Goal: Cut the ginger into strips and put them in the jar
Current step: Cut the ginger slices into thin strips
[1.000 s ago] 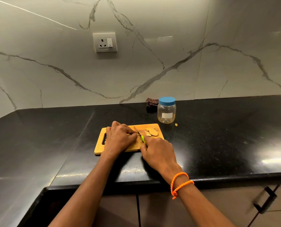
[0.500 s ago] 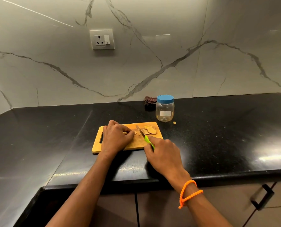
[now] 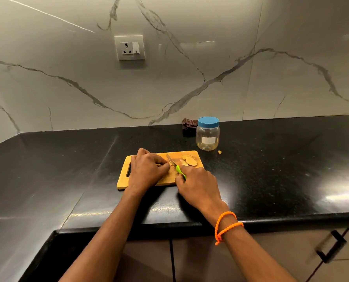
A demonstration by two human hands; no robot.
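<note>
— Two hands working: our left hand point(image 3: 148, 168) is pinning firm tan ginger point(image 3: 170, 164) on the wooden cutting board point(image 3: 122, 180), our right hand point(image 3: 197, 183) is clenching the green-handled knife point(image 3: 176, 166).

— Slippery slices point(image 3: 188, 159) are lying at one o'clock; we're pinching edges.

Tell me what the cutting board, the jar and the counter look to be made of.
Cutting board: likely wood or bamboo, matte, honey-yellow with a cut-out handle slot. Jar: clear, slightly cloudy body, probably plastic though glass is possible, with an opaque blue lid, likely plastic. Counter: polished black stone, perhaps granite, judging by fine speckles and mirror-like glare.
</note>
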